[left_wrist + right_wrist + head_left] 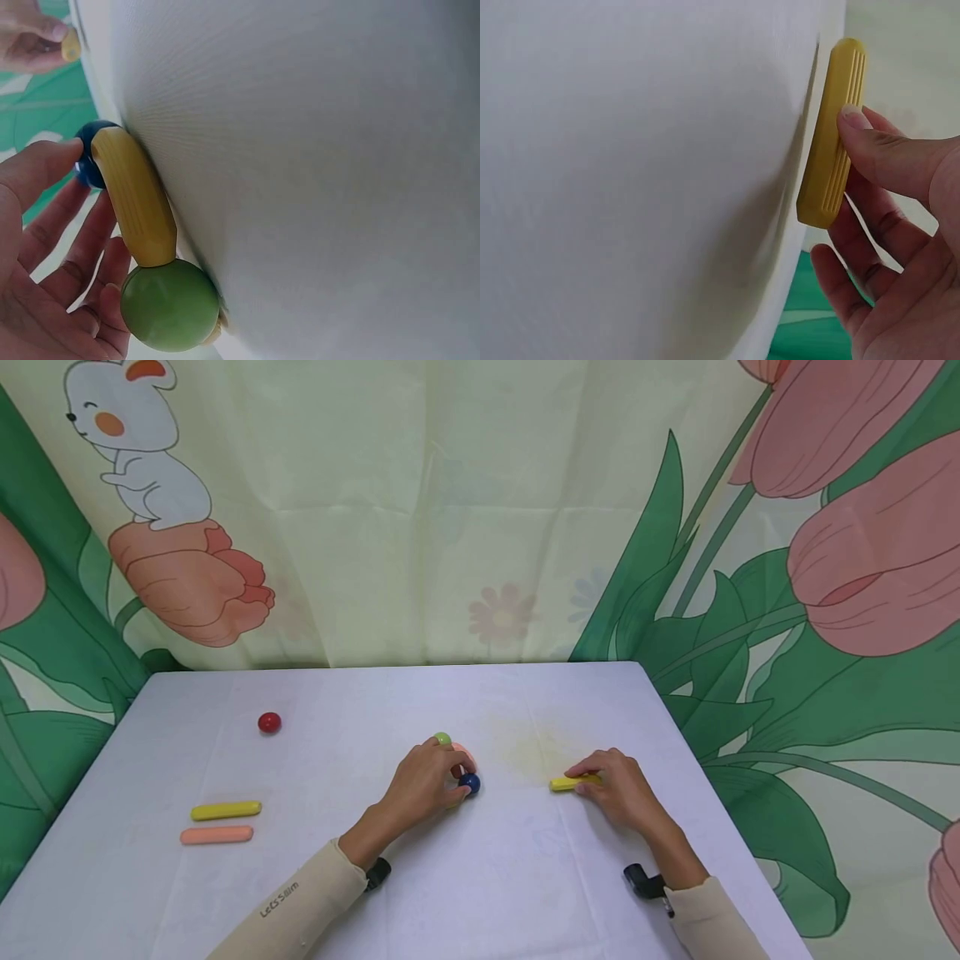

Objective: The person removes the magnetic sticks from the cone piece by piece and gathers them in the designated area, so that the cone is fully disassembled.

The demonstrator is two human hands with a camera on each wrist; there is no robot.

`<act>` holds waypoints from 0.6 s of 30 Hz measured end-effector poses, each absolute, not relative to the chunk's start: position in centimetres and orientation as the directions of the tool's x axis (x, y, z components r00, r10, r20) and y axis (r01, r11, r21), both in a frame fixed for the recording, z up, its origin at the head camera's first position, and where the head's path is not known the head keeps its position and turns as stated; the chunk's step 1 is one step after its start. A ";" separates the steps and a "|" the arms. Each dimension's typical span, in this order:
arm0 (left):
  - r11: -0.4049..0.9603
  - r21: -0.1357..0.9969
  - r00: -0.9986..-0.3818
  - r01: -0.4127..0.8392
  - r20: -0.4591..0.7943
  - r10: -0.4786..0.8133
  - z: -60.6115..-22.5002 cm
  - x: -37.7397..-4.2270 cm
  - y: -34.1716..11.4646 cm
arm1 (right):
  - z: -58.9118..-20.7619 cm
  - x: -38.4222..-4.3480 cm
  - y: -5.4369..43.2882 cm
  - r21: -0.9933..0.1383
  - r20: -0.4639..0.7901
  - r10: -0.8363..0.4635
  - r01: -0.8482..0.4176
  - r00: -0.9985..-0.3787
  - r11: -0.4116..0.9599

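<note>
And there's the left hand point(426, 782), in the head view swallowing nearly all of the yellow piece point(139, 202) beneath it, hiding the near part of the green ball point(442, 738) and cutting across the pink piece point(468, 753)! The blue ball point(471, 784) is part lost too, behind thumb point(45, 166) and yellow piece in the left wrist view; that pale sliver point(214, 335) past the green ball? Too little to tell. Across to the right hand point(619, 787), covering part of the yellow stick point(562, 784), itself cropped by the right wrist view's edge! Below both hands, the sleeves point(303, 902) run off the bottom.
</note>
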State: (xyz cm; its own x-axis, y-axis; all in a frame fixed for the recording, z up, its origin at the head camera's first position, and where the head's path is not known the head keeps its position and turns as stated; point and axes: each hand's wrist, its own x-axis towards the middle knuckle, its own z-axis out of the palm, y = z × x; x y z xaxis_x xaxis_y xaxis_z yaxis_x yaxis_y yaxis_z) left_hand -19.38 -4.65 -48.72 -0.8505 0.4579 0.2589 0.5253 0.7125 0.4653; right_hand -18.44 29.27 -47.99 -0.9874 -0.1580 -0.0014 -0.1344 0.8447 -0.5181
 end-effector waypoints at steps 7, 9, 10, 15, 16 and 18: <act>0.715 0.475 -0.857 0.513 0.236 0.459 -48.7 -19.4 -4.6 | -48.2 -18.7 30.6 -0.525 -0.005 -0.119 -0.099 -0.993 0.846; 0.713 0.477 -0.857 0.513 0.234 0.460 -48.8 -19.4 -4.5 | -48.4 -18.8 30.8 -0.526 -0.006 -0.107 -0.088 -0.994 0.846; 0.712 0.478 -0.856 0.515 0.236 0.460 -48.8 -19.4 -4.5 | -48.4 -18.9 30.9 -0.528 -0.008 -0.102 -0.082 -0.995 0.845; 0.709 0.476 -0.852 0.521 0.251 0.459 -48.9 -19.5 -4.4 | -48.6 -19.1 31.1 -0.533 -0.009 -0.089 -0.071 -0.996 0.843; 0.708 0.477 -0.852 0.522 0.254 0.457 -48.9 -19.5 -4.4 | -48.5 -19.1 31.0 -0.531 -0.003 -0.090 -0.075 -0.996 0.844; 0.710 0.478 -0.855 0.518 0.253 0.454 -49.0 -19.5 -4.4 | -48.4 -19.1 30.9 -0.529 0.010 -0.098 -0.088 -0.995 0.844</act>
